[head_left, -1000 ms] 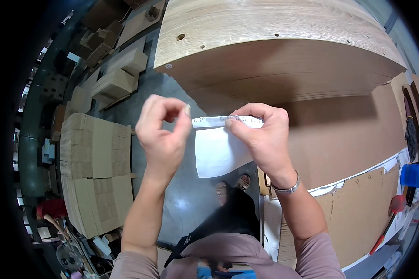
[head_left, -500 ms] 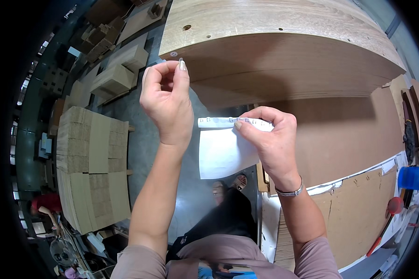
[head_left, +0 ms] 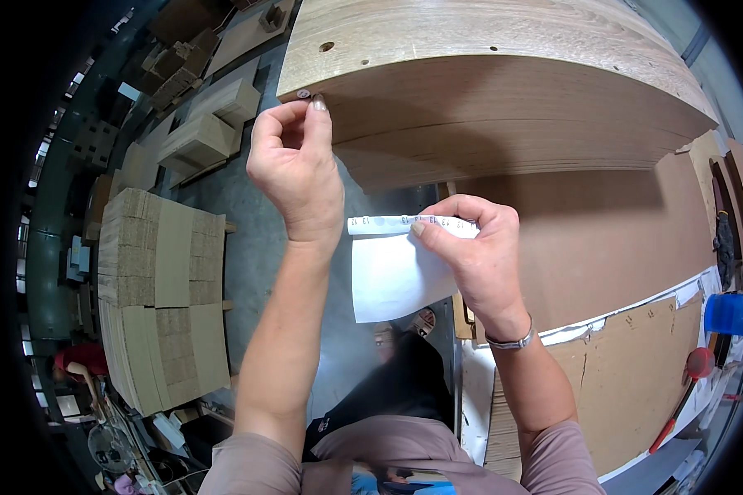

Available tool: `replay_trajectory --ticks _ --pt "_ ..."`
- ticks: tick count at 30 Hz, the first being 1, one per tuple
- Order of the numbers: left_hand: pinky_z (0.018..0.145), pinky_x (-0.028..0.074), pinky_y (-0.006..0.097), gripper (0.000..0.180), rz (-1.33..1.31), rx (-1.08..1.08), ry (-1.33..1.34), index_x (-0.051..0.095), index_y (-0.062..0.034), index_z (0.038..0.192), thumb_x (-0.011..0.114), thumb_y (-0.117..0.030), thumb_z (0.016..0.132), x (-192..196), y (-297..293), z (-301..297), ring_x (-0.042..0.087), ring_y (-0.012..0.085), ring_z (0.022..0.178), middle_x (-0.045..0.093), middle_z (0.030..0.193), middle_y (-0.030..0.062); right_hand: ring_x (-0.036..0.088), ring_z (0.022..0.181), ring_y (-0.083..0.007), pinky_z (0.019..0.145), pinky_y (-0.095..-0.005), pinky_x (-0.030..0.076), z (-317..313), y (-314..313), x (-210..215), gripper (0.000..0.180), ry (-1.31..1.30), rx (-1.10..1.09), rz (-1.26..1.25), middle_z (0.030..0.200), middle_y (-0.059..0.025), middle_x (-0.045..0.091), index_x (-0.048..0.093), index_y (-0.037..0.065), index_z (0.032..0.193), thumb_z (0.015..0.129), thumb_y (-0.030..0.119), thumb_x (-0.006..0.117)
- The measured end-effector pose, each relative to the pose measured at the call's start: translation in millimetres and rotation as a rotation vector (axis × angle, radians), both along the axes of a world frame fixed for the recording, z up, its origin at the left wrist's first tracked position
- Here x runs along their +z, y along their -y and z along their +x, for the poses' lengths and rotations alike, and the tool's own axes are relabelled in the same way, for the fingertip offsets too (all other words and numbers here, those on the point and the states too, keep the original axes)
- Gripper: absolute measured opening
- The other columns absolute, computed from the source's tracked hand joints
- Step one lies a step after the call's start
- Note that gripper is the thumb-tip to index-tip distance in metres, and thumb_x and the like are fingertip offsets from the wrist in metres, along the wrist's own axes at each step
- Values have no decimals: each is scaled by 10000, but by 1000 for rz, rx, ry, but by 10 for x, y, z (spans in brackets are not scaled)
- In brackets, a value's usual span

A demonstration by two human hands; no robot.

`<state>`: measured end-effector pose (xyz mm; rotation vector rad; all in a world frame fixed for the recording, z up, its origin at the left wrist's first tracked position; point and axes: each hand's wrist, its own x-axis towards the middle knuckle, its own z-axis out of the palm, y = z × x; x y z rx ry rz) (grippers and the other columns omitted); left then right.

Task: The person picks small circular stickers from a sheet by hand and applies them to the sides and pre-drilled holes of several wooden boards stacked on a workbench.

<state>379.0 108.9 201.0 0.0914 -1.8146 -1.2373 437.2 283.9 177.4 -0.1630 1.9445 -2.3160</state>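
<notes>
Left hand (head_left: 299, 177): tips of thumb and forefinger close together, just beside a small round label (head_left: 304, 94) at the near-left corner of the stack of wood-grain boards (head_left: 504, 107); whether they grip anything cannot be told. Right hand (head_left: 483, 252): thumb and fingers clamped on a white sheet (head_left: 395, 280) with a printed upper strip, held in the air. Farther right: blue container (head_left: 728, 314). Far left: pile of tan panels (head_left: 172, 285).
</notes>
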Motion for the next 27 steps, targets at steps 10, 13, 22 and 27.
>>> replay_trajectory --ticks 10,13,22,27 --pt "684 469 193 163 140 -174 26 638 -10 917 778 -26 835 205 247 59 549 51 742 630 836 4 645 854 -178 747 -295 504 -290 -217 254 68 -500 -76 156 922 -92 708 705 3 784 723 22 727" --pt "719 484 191 154 137 -304 26 646 -14 949 765 -26 852 266 384 25 587 57 778 647 850 6 591 1033 -269 886 -367 493 -649 -241 550 104 -929 -199 347 1090 -87 710 709 41 763 662 25 724" --pt "748 496 218 157 135 -348 75 662 -4 1003 744 -54 878 254 471 -44 580 72 798 653 887 10 554 1120 -216 966 -335 452 -812 -254 703 93 -854 -147 537 1150 -48 718 726 28 762 679 -15 721" --pt "773 519 238 245 157 -409 77 633 -2 1036 767 -1 831 234 431 -61 592 86 828 648 935 26 580 1027 -255 881 -348 494 -847 -241 711 40 -919 -201 554 1073 -27 729 698 42 713 679 36 717"
